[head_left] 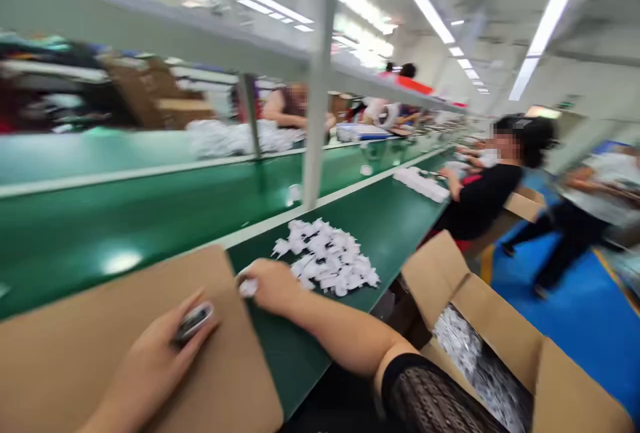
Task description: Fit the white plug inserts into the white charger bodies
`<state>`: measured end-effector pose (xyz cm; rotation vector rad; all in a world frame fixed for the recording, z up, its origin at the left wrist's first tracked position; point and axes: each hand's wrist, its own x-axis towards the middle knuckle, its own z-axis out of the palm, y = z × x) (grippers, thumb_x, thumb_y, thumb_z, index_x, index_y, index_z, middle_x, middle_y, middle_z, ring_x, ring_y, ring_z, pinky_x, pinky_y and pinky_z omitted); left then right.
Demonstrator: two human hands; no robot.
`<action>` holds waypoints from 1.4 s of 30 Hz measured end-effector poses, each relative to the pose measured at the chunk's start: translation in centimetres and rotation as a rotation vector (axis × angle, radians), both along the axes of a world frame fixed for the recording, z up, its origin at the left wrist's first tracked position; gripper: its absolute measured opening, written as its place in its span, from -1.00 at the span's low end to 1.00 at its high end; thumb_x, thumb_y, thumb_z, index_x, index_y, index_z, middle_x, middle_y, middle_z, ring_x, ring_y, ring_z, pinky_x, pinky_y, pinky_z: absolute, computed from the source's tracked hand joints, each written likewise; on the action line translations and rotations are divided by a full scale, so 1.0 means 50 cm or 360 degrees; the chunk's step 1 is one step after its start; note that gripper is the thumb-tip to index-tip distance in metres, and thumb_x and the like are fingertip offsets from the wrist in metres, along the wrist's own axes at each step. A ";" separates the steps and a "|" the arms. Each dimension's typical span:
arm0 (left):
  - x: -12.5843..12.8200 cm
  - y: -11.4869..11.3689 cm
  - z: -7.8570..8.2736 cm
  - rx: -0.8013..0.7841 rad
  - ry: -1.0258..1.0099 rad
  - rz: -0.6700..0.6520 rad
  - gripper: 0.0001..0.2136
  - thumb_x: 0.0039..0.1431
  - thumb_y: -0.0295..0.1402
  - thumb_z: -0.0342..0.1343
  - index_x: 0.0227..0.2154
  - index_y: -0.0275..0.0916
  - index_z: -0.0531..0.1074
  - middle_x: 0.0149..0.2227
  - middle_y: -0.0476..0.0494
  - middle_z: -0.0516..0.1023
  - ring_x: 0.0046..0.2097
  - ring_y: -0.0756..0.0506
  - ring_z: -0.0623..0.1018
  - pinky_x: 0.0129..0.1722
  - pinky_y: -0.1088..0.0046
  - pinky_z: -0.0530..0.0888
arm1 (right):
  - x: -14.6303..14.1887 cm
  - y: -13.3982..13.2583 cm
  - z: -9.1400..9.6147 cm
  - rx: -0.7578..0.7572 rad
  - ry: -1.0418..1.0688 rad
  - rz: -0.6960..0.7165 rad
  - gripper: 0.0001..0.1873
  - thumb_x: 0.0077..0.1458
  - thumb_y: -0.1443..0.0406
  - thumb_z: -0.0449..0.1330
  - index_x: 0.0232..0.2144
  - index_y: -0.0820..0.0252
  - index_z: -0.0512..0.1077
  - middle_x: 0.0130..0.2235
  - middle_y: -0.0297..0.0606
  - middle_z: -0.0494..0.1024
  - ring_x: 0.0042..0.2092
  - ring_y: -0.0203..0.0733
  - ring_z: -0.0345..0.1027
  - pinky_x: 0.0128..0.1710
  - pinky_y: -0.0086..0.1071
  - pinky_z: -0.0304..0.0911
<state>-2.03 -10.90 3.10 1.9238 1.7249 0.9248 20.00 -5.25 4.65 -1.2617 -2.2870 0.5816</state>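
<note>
My left hand point(155, 359) rests on a brown cardboard sheet point(75, 346) lying on the green table; its fingers are closed around a small dark, shiny tool point(193, 321). My right hand point(270, 285) reaches across to the cardboard's far edge and pinches a small white piece point(249, 287). Just beyond it lies a heap of small white pieces point(327, 256) on the green surface point(390, 219). The picture is smeared by head motion.
An open cardboard box point(505, 353) holding many white pieces stands at my right. A white post point(315, 86) rises from the table's rail. Other seated people work farther along point(480, 186) and across the line, with more white piles. Someone walks on the blue floor point(575, 313).
</note>
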 end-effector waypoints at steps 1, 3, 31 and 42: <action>0.005 -0.017 -0.005 -0.0042 -0.0147 0.0051 -0.37 0.06 0.17 0.17 0.18 0.09 0.38 -0.04 -0.04 0.65 -0.05 -0.30 0.65 0.01 0.03 0.61 | 0.003 0.000 0.002 -0.0042 0.0078 -0.0032 -0.80 0.12 0.40 0.26 -0.20 0.10 0.61 -0.12 -0.25 0.67 -0.02 -0.10 0.52 0.00 -0.30 0.36; 0.011 -0.027 -0.004 -0.0011 -0.0372 0.0059 -0.33 -0.03 0.09 0.30 0.12 -0.15 0.43 0.05 -0.22 0.59 0.03 -0.29 0.61 0.08 0.10 0.56 | 0.004 0.013 0.006 -0.0170 0.0443 -0.0154 -0.88 0.12 0.33 0.30 -0.26 0.13 0.61 -0.18 -0.21 0.68 -0.06 -0.09 0.53 0.03 -0.23 0.36; -0.019 -0.003 -0.007 0.0084 -0.0708 -0.0232 -0.83 0.13 -0.25 0.31 -0.37 -0.24 0.52 -0.30 -0.12 0.54 -0.19 -0.14 0.51 -0.17 0.34 0.42 | -0.092 -0.005 0.079 0.0441 -0.0235 0.0513 -0.62 0.11 0.43 0.16 -0.07 0.05 0.61 -0.12 -0.21 0.69 -0.10 -0.07 0.54 -0.12 -0.28 0.44; -0.016 -0.005 -0.012 0.0056 -0.0679 -0.0134 -0.82 0.09 -0.23 0.31 -0.36 -0.24 0.55 -0.28 -0.13 0.59 -0.21 -0.15 0.55 -0.15 0.32 0.47 | -0.107 -0.035 0.055 0.0234 -0.0008 0.0264 -0.66 0.19 0.39 0.19 -0.02 0.03 0.60 -0.08 -0.23 0.68 -0.05 -0.12 0.55 0.00 -0.32 0.43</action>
